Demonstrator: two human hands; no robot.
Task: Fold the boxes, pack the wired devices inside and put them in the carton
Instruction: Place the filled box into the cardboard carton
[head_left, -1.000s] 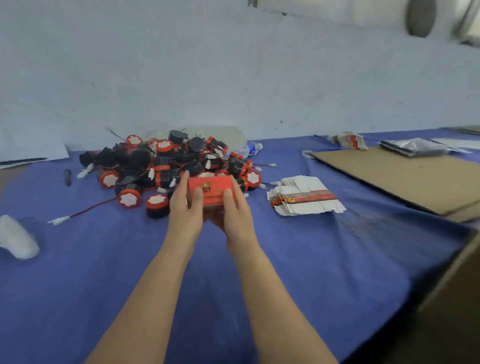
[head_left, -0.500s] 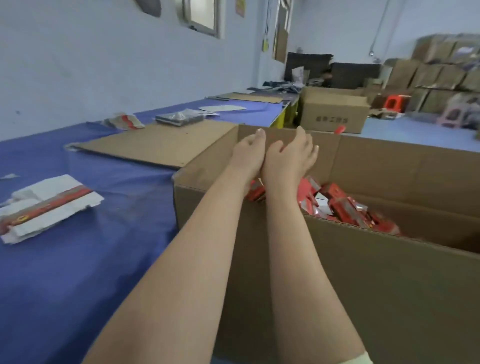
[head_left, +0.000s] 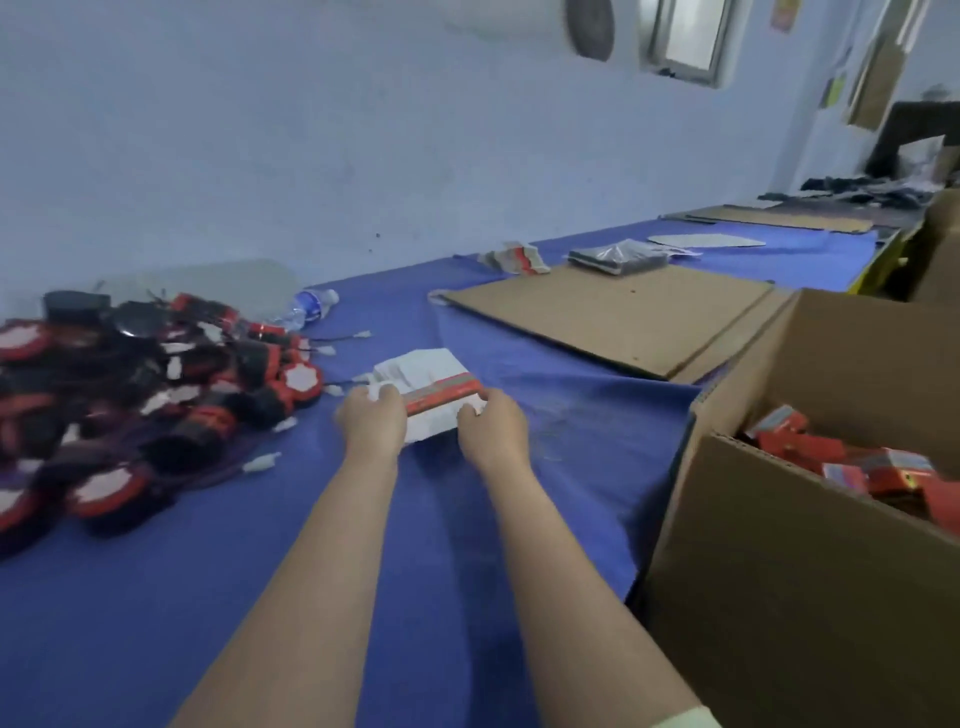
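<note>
Flat-box stack (head_left: 434, 376) on table (head_left: 576, 415): left grip (head_left: 371, 421), right grip (head_left: 491, 428) clamped on its ends.

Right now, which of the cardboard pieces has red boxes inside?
The open carton nearest the person, at the right: red boxes lie in it. The cardboard sheet lies flat on the blue cloth, not set up as a box.

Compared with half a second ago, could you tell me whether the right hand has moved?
Yes: the right hand left the carton, going left to grip the stack of flat boxes.
</note>
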